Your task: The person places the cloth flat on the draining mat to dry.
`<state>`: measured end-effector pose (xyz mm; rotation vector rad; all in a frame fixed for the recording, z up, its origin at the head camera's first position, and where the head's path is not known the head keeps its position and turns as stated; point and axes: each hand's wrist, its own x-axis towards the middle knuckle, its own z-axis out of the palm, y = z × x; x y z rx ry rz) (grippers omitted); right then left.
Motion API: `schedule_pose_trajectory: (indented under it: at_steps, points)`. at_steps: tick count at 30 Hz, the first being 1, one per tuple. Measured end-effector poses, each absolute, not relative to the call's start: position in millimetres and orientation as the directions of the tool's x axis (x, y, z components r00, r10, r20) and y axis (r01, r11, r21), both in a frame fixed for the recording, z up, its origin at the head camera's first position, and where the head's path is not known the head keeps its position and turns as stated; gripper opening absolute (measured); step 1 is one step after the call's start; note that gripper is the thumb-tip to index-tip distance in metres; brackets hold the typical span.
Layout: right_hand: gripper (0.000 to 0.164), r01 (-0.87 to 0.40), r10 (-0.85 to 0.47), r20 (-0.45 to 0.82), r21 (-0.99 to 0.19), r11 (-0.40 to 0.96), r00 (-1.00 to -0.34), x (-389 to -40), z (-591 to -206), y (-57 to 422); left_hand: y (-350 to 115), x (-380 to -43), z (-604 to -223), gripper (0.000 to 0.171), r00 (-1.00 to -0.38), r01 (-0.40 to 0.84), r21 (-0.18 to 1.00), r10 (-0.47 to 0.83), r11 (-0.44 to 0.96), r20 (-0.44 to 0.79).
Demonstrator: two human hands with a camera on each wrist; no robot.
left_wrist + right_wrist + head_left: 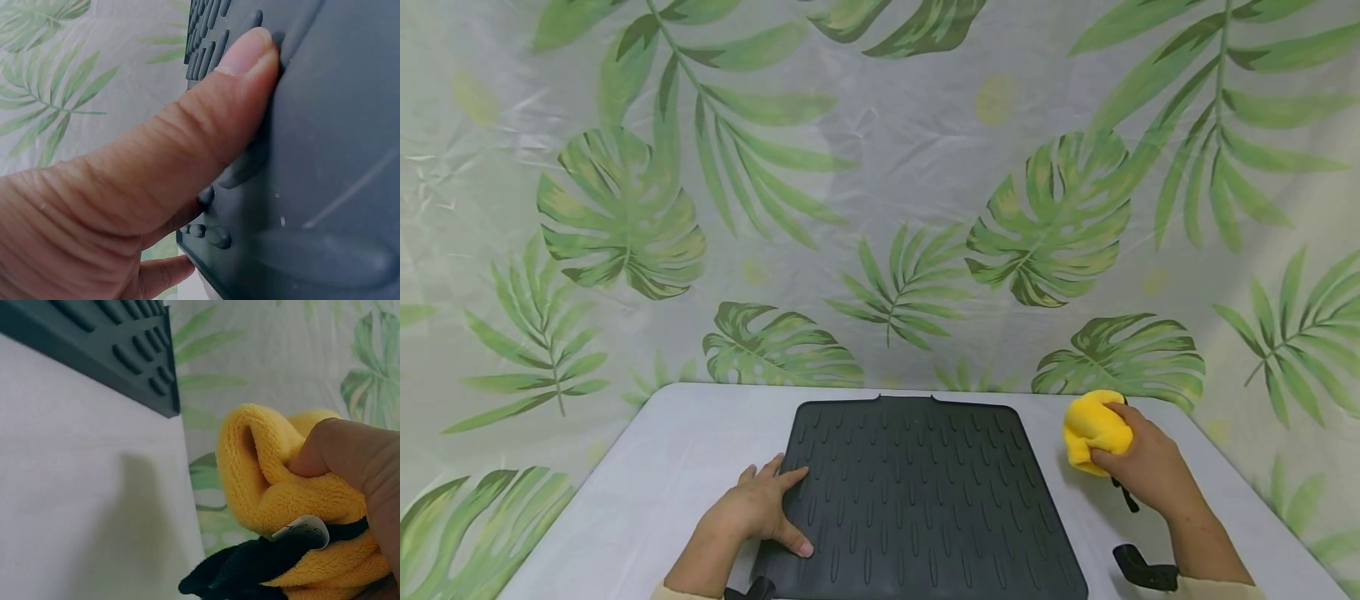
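A dark grey rubbery mat (917, 492) with rows of raised oval ridges lies on the white table. My left hand (760, 508) rests on its left edge, fingers spread and thumb on the ridged surface. In the left wrist view, the left thumb (200, 125) presses near a ridge of the mat. Right of the mat, my right hand (1146, 458) grips a bunched yellow cloth (1093, 433) above the table. Up close in the right wrist view, the fluffy cloth (250, 481) has a dark edge band and a small white label (306, 530), with the thumb pressed into its folds.
The white table (685, 442) ends at a back edge just behind the mat. A leaf-patterned curtain (895, 208) hangs behind and beside it. Black wrist-camera mounts (1142, 568) sit at both wrists. The cloth's shadow falls on the tabletop.
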<state>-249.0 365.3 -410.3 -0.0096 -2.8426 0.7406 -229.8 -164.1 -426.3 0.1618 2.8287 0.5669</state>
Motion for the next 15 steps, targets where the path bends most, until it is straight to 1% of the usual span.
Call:
schedule_pose_trajectory:
  at_steps: [15]
  points:
    - [0.088, -0.098, 0.030, 0.255, -0.475, 0.875, -0.967, -240.7, -395.0, 349.5, -163.8, -230.9, -426.8, 0.115, -0.958, 0.051, 0.386, 0.154, 0.921, -0.240]
